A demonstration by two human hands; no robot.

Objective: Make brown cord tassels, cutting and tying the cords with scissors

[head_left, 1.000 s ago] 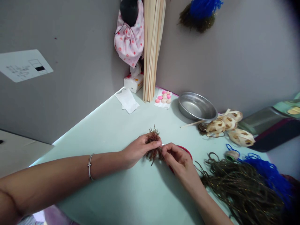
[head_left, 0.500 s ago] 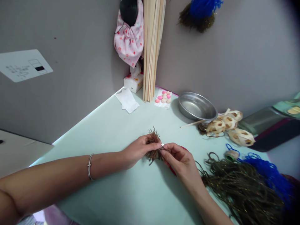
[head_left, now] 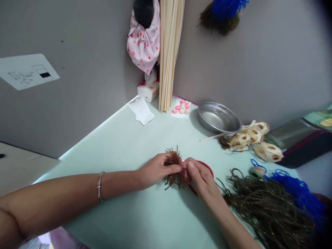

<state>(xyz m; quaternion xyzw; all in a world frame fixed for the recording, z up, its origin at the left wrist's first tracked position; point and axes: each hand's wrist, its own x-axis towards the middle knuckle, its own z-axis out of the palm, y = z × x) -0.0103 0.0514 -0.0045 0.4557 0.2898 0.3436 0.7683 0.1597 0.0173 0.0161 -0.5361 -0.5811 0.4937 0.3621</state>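
left hand (head_left: 155,170), right hand (head_left: 199,178), pinching brown tassel (head_left: 174,162)

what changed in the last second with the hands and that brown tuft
The right hand closed in on the brown tuft; the small silvery piece it pinched earlier is no longer visible, hidden or gone. Both hands and the tuft sit slightly lower in view. The left hand still pinches the tuft; metal bowl and cord pile unchanged.
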